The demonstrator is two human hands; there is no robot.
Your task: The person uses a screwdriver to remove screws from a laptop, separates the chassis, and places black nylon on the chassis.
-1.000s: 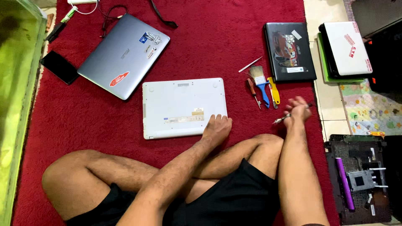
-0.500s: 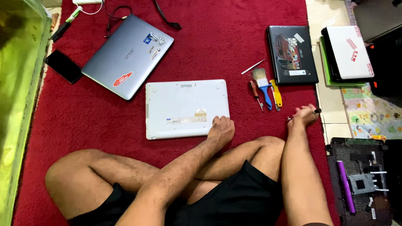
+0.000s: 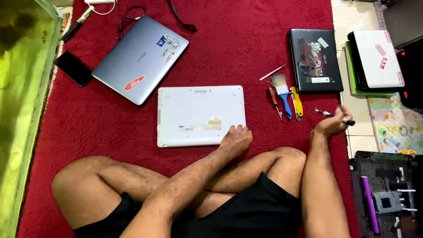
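Note:
A white laptop (image 3: 198, 112) lies upside down on the red carpet (image 3: 246, 48) in front of my crossed legs. My left hand (image 3: 236, 140) rests on its near right corner, fingers curled on the base. My right hand (image 3: 331, 124) is raised to the right, closed around a dark screwdriver (image 3: 328, 114) whose tip points left. Beside it on the carpet lie a red screwdriver (image 3: 275, 100), a blue-handled brush (image 3: 282, 94), a yellow-handled tool (image 3: 297, 102) and a thin white stick (image 3: 272, 72).
A silver laptop (image 3: 140, 58) with stickers lies at the back left, a black phone (image 3: 73, 68) beside it. A black laptop (image 3: 314, 59) and a white one (image 3: 378, 58) lie at the right. An opened dark laptop chassis (image 3: 385, 194) sits at the lower right. A green glass tank (image 3: 20, 101) borders the left.
My right hand has lifted the dark screwdriver off the carpet and turned it, moving slightly right. My left hand has stayed on the white laptop's corner.

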